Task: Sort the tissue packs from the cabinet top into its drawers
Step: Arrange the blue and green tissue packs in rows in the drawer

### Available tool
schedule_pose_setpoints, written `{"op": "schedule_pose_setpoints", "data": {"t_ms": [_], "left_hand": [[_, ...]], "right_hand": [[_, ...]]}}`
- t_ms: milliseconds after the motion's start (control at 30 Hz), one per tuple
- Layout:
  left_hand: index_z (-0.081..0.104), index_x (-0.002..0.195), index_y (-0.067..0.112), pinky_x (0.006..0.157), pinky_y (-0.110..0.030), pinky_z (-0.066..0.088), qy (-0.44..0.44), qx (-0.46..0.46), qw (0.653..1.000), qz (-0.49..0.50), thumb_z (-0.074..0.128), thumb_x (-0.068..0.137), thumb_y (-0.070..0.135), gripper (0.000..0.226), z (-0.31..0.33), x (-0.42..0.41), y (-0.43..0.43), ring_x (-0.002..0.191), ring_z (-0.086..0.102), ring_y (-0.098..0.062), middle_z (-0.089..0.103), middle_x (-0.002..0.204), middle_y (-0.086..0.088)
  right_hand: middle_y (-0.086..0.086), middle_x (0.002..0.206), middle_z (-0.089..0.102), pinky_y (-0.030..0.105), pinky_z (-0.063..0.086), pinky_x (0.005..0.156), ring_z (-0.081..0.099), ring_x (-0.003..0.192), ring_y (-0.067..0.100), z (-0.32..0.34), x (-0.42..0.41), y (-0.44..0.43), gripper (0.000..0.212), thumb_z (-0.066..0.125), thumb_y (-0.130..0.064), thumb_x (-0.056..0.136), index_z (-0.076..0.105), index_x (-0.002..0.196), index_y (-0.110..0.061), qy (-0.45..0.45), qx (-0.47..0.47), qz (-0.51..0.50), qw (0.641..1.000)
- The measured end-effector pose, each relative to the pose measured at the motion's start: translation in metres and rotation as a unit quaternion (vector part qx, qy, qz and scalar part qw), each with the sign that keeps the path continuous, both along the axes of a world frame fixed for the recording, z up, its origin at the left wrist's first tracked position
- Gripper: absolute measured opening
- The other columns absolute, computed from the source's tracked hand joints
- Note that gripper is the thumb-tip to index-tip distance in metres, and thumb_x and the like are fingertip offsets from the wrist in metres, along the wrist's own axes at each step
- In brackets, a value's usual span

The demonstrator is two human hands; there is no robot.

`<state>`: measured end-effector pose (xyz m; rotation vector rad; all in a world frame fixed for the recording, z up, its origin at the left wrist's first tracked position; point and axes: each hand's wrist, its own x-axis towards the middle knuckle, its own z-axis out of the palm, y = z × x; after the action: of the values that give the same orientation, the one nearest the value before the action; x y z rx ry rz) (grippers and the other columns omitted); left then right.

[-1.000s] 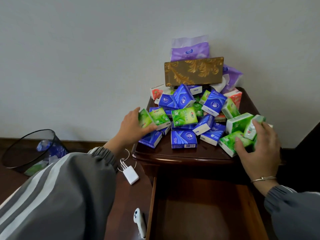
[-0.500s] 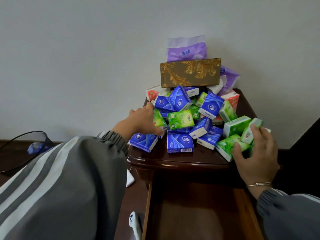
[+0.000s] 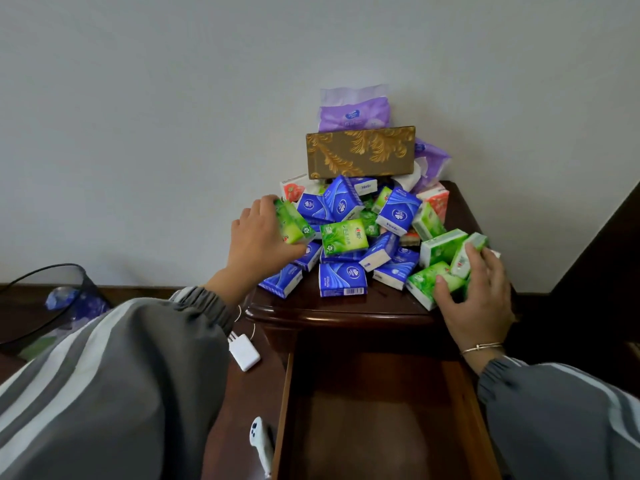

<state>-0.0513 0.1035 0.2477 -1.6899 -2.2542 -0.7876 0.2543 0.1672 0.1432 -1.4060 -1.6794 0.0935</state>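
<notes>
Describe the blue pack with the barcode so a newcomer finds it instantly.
Start at the dark cabinet top above the open drawer. At the front centre of the tissue pile, nearest the edge, lies a blue pack. Alone among its blue neighbours, it shows a white barcode label at its lower right.

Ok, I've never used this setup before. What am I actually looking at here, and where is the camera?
No machine here: a person works with bare hands, and the view comes from a camera on their head, looking down. The cabinet top carries a heap of blue packs, green ones, a gold tissue box and a purple pack. Below it a drawer stands open. The left hand grips a green tissue pack; the right hand holds green packs at the heap's right edge.
</notes>
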Motion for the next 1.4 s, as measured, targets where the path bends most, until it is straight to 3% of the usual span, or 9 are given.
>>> {"op": "schedule_pose_setpoints", "data": {"t_ms": [167, 333, 567, 667, 800, 967, 1033, 1267, 1400], "left_hand": [[0.041, 0.127, 0.01, 0.088, -0.042, 0.044, -0.058, 0.042, 0.997, -0.006, 0.075, 0.065, 0.056, 0.085, 0.001, 0.009, -0.042, 0.103, 0.051, -0.028, 0.054, 0.115, -0.007], [0.042, 0.127, 0.009, 0.088, -0.04, 0.043, -0.084, 0.034, 0.996, 0.0, 0.077, 0.063, 0.053, 0.085, -0.008, 0.016, -0.077, 0.104, 0.051, -0.028, 0.054, 0.116, -0.007], [0.04, 0.129, 0.01, 0.09, -0.04, 0.045, -0.121, 0.033, 0.992, 0.023, 0.077, 0.065, 0.052, 0.085, -0.013, 0.014, -0.111, 0.105, 0.051, -0.024, 0.052, 0.118, -0.005], [0.04, 0.129, 0.009, 0.089, -0.042, 0.046, -0.121, 0.037, 0.992, 0.029, 0.076, 0.065, 0.057, 0.088, -0.015, 0.008, -0.124, 0.104, 0.051, -0.024, 0.053, 0.116, -0.005], [0.041, 0.128, 0.01, 0.089, -0.041, 0.046, -0.121, 0.028, 0.991, 0.049, 0.075, 0.063, 0.06, 0.089, -0.018, -0.009, -0.138, 0.103, 0.051, -0.024, 0.053, 0.115, -0.005], [0.041, 0.129, 0.009, 0.089, -0.041, 0.046, -0.121, 0.016, 0.99, 0.074, 0.075, 0.063, 0.061, 0.09, -0.027, -0.025, -0.15, 0.104, 0.053, -0.027, 0.054, 0.116, -0.007], [0.041, 0.129, 0.01, 0.088, -0.04, 0.045, -0.124, 0.012, 0.989, 0.079, 0.075, 0.064, 0.06, 0.089, -0.032, -0.03, -0.153, 0.105, 0.053, -0.027, 0.054, 0.117, -0.007], [0.04, 0.132, 0.012, 0.092, -0.04, 0.044, -0.135, 0.004, 0.988, 0.073, 0.075, 0.065, 0.058, 0.089, -0.049, -0.043, -0.162, 0.11, 0.051, -0.026, 0.053, 0.121, -0.005], [0.04, 0.132, 0.014, 0.094, -0.038, 0.043, -0.161, 0.014, 0.984, 0.079, 0.075, 0.063, 0.06, 0.09, -0.056, -0.047, -0.158, 0.113, 0.05, -0.024, 0.053, 0.122, -0.003]], "right_hand": [[0.017, 0.142, 0.039, 0.052, 0.041, 0.102, 0.038, 0.132, 0.036, 0.006, 0.007, -0.004, 0.069, 0.057, -0.044, 0.079, 0.041, 0.141, -0.018, 0.018, -0.011, 0.065, 0.998], [0.012, 0.153, 0.023, 0.057, 0.034, 0.107, 0.021, 0.143, 0.032, 0.012, 0.021, -0.007, 0.074, 0.069, -0.031, 0.082, 0.031, 0.145, -0.026, 0.019, -0.059, 0.11, 0.992], [0.008, 0.157, 0.015, 0.058, 0.027, 0.111, 0.008, 0.145, 0.034, 0.028, 0.034, -0.015, 0.079, 0.069, -0.037, 0.081, 0.027, 0.147, -0.029, -0.021, -0.124, 0.124, 0.984], [0.01, 0.156, 0.02, 0.059, 0.025, 0.111, 0.012, 0.143, 0.038, 0.038, 0.035, -0.024, 0.078, 0.068, -0.041, 0.08, 0.03, 0.146, -0.025, -0.057, -0.111, 0.109, 0.986], [0.01, 0.15, 0.034, 0.055, 0.024, 0.113, 0.023, 0.141, 0.036, 0.057, 0.009, -0.047, 0.066, 0.052, -0.053, 0.081, 0.045, 0.137, -0.019, -0.123, 0.001, 0.134, 0.983], [0.008, 0.134, 0.055, 0.05, 0.035, 0.105, 0.044, 0.13, 0.032, 0.073, -0.067, -0.078, 0.046, 0.054, -0.045, 0.084, 0.064, 0.118, -0.015, -0.176, 0.1, 0.223, 0.954], [0.006, 0.129, 0.059, 0.05, 0.036, 0.104, 0.047, 0.127, 0.032, 0.074, -0.1, -0.085, 0.041, 0.057, -0.042, 0.085, 0.065, 0.116, -0.016, -0.214, 0.079, 0.239, 0.944], [-0.002, 0.15, 0.037, 0.049, 0.013, 0.115, 0.024, 0.142, 0.021, 0.055, -0.182, -0.085, 0.056, 0.038, -0.052, 0.094, 0.038, 0.142, -0.023, -0.37, -0.063, 0.263, 0.889], [-0.004, 0.134, 0.054, 0.051, 0.009, 0.115, 0.037, 0.133, 0.018, 0.044, -0.2, -0.085, 0.044, 0.036, -0.047, 0.096, 0.052, 0.129, -0.022, -0.355, -0.068, 0.252, 0.898]]}}
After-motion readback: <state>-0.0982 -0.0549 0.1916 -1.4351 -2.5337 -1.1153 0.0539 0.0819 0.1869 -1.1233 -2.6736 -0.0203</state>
